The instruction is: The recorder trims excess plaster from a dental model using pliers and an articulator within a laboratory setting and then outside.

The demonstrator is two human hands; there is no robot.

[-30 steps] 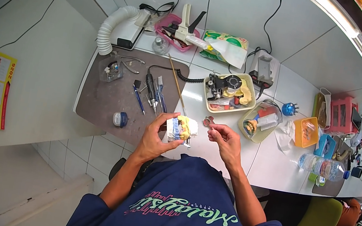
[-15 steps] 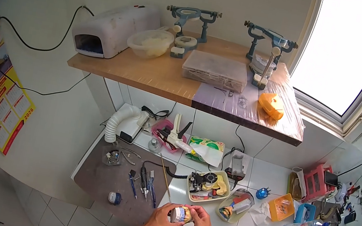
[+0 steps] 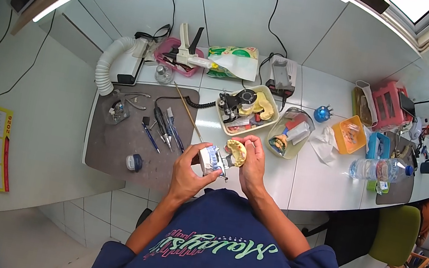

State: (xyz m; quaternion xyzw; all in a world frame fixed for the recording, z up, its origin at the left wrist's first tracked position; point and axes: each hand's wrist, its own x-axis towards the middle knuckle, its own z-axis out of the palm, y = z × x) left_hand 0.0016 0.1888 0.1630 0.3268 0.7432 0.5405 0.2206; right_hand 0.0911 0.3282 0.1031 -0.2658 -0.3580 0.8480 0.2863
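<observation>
Between my hands is a small metal dental articulator [image 3: 228, 161], held spread apart like a hinge. My left hand [image 3: 187, 173] wraps round its white plaster block, the thumb along the near side; a dental cast [image 3: 211, 158] with blue on its teeth sits on that block. In my right hand [image 3: 253, 171] is the other half, a yellow horseshoe-shaped dental cast [image 3: 238, 151] gripped at its right edge, its tooth side turned up. Behind the hands stands a cream tub [image 3: 221, 124] with a black device and yellow casts in it.
On the dark mat [image 3: 110, 141] lie a brush [image 3: 151, 133], a handpiece [image 3: 162, 125], pliers [image 3: 134, 99] and a small jar [image 3: 134, 163]. A thin stick [image 3: 186, 106] points toward my hands. A see-through bowl [image 3: 292, 148] and a water bottle [image 3: 380, 170] stand to the right.
The view has tipped down toward the bench. The articulator, earlier held together between my hands, is now opened, its yellow cast swung away to the right.
</observation>
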